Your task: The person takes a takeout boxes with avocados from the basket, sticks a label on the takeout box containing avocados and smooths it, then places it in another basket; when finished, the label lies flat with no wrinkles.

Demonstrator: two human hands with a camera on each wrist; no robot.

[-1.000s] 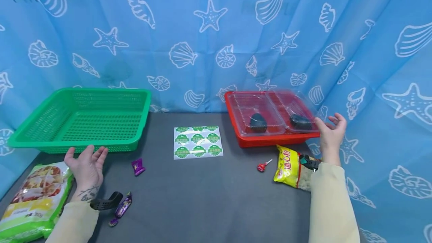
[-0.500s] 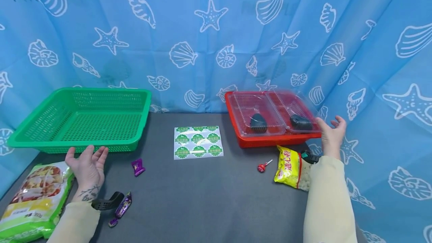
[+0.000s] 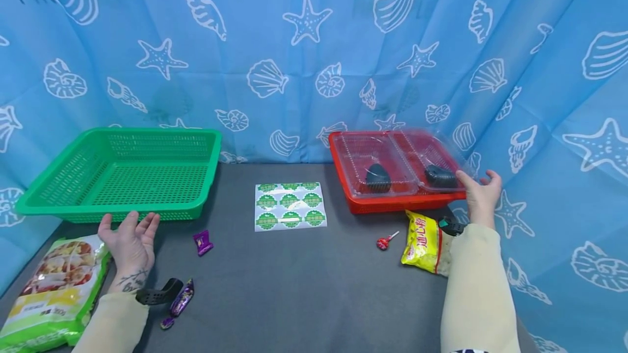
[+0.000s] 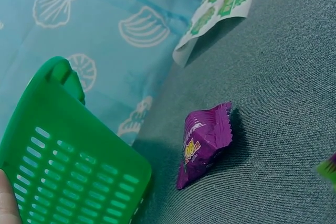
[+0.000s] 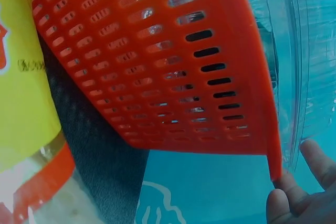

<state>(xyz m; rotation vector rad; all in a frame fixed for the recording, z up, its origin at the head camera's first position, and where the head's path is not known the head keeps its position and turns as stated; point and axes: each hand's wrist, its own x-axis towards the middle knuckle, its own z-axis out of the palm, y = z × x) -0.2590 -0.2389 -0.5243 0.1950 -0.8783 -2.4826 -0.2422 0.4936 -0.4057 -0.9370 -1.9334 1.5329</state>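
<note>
My left hand (image 3: 129,244) rests palm up at the front of the green plastic basket (image 3: 208,178), fingertips right at its front wall. Its fingers are relaxed and hold nothing. At the front right corner of the red basket (image 3: 373,204) is my right hand (image 3: 483,198). Its fingertips touch the corner of the red rim (image 5: 274,169), and one finger lies against the edge of a clear plastic clamshell box (image 3: 407,162) set on that basket. Two dark, rounded triangular pieces, one of them a dark piece (image 3: 378,177) at the left, show through the clear plastic.
A sheet of green round stickers (image 3: 289,206) lies mid-table. A lollipop (image 3: 385,241) and a yellow pasta bag (image 3: 421,241) lie before the red basket. Purple wrapped candies (image 3: 203,242) and a large food bag (image 3: 54,287) are at the left. A patterned blue curtain (image 3: 304,70) hangs behind.
The right forearm has shifted slightly left, while the right hand stays at the corner. My left hand keeps its place at the green basket. The head view has turned very slightly.
</note>
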